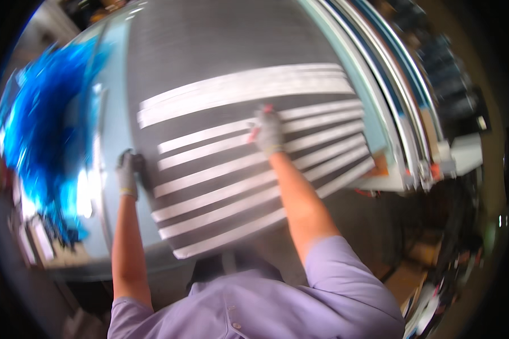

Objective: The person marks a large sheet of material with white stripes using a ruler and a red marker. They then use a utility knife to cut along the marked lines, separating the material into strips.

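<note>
A dark grey sheet (pixel 226 39) covers the middle of a pale blue table (pixel 114 73). Several long white strips (pixel 220 189) lie across it, spaced apart, side to side. Farther off, a wider white band (pixel 243 85) looks like strips set close together. My right hand (pixel 270 133), in a grey glove, is over the nearer strips. Small red parts show at its fingers, apparently a red thing in its grip, too blurred to name. At the sheet's left edge is my left hand (pixel 128 172), also gloved, its fingers smeared by motion.
Bunched shiny blue plastic film (pixel 51 118) lies on the left of the table. Metal rails (pixel 390 85) run along the right side, with a pale bracket (pixel 461 155) at their near end. Below, at right, stands a cardboard box (pixel 404 282).
</note>
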Tool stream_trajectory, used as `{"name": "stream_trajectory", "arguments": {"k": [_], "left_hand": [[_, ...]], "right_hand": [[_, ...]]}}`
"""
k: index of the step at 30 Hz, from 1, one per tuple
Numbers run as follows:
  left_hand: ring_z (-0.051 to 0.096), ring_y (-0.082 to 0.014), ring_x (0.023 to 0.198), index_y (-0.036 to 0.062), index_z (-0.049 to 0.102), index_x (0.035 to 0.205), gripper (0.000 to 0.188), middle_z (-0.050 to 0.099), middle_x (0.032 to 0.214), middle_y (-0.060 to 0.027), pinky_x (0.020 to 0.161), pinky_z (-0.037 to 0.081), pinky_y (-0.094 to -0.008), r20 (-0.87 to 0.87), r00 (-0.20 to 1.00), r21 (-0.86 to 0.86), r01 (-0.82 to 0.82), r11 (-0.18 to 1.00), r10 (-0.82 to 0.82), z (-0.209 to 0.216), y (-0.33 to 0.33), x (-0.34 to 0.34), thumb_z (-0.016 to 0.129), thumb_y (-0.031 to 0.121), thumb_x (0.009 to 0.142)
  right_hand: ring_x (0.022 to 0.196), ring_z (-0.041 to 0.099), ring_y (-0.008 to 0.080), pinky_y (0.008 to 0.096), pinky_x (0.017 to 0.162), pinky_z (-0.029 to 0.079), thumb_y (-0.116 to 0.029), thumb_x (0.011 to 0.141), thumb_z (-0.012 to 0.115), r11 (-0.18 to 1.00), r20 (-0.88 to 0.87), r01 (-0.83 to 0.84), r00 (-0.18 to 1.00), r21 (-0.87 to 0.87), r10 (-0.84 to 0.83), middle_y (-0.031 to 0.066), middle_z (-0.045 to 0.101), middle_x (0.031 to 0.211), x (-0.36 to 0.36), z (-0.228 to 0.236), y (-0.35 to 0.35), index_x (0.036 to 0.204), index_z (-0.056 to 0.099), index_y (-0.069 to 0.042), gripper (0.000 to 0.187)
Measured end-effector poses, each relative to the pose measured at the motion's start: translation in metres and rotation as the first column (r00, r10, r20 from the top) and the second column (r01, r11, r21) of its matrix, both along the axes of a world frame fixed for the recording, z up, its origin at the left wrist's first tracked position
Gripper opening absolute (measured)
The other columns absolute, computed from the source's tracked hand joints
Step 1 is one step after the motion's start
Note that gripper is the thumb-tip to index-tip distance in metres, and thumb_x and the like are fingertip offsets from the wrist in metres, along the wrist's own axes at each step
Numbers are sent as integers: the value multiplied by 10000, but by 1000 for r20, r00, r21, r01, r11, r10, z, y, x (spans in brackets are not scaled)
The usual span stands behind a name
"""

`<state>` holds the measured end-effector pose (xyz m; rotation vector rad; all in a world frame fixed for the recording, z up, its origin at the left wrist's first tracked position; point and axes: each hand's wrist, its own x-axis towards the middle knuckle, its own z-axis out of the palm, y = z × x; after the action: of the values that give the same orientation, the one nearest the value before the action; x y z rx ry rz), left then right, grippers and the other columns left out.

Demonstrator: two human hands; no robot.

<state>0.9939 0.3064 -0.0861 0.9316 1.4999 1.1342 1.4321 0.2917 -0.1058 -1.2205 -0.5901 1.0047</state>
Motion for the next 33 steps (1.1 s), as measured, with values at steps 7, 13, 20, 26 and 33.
{"name": "stream_trajectory", "arguments": {"k": [7, 13, 20, 26, 33], "left_hand": [[670, -145, 745, 19, 667, 1158, 275, 705, 881, -90, 698, 559, -286, -12, 966, -184, -254, 950, 256, 10, -196, -80, 583, 233, 1009], [655, -128, 709, -5, 700, 1087, 254, 713, 841, -80, 686, 552, -274, -78, 963, -150, -268, 952, 259, 26, -246, -91, 597, 203, 985], [660, -309, 829, 78, 702, 1110, 267, 683, 913, -141, 756, 527, -399, -823, 429, 258, -303, 918, 372, 39, -247, -151, 715, 198, 873], [612, -364, 901, 78, 627, 1187, 360, 619, 1003, -145, 787, 496, -456, -965, 249, 76, -24, 997, 80, 43, -262, -158, 636, 122, 830], [582, -375, 1060, 65, 616, 1233, 443, 599, 1154, -167, 928, 474, -460, -923, 383, -3, -57, 998, 20, 73, -395, -170, 723, 89, 804]], "right_hand": [[1072, 584, 178, 375, 973, 525, -207, 960, 646, 998, -211, 14, 977, -65, -28, 81, 578, 1160, -30, -15, -74, 1198, 620, -36, 294], [1231, 550, 325, 459, 1041, 463, -58, 836, 739, 991, 922, -135, 385, 10, 43, 170, 576, 1324, -124, -2, -163, 1171, 598, -45, 363], [1308, 473, 452, 509, 1087, 385, -27, 804, 733, 982, 991, -182, 111, -56, 77, 237, 518, 1426, -137, 3, -185, 1154, 582, -76, 385], [1290, 475, 456, 520, 1066, 394, -13, 816, 716, 991, 989, -124, 130, -55, 71, 249, 509, 1428, -144, -9, -181, 1158, 579, -85, 375], [1030, 559, 160, 304, 894, 529, -155, 944, 644, 988, -232, 106, 964, -111, -130, 74, 545, 987, -171, 7, -162, 1005, 587, -32, 148]]}}
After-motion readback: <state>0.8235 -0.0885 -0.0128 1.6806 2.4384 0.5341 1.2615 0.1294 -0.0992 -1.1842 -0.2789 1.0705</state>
